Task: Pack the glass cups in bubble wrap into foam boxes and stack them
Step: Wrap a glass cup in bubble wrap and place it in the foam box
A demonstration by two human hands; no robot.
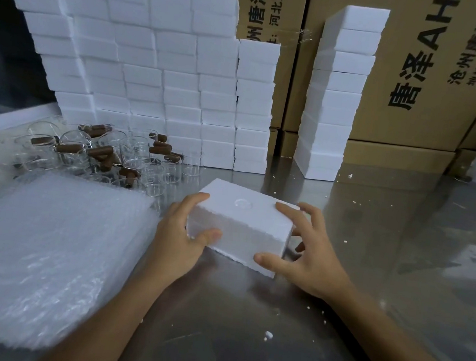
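A closed white foam box (242,225) rests on the steel table in the middle of the view. My left hand (184,233) grips its left end, thumb on the front face and fingers on top. My right hand (308,252) grips its right end the same way. Behind and to the left stand several clear glass cups (133,157) with brown wooden handles. A thick pile of bubble wrap sheets (47,248) lies at the left. What is inside the box is hidden.
A wide wall of stacked foam boxes (153,77) stands at the back left. A single tall column of foam boxes (336,96) stands to its right. Cardboard cartons (411,81) stand behind them. Foam crumbs dot the steel table (367,282).
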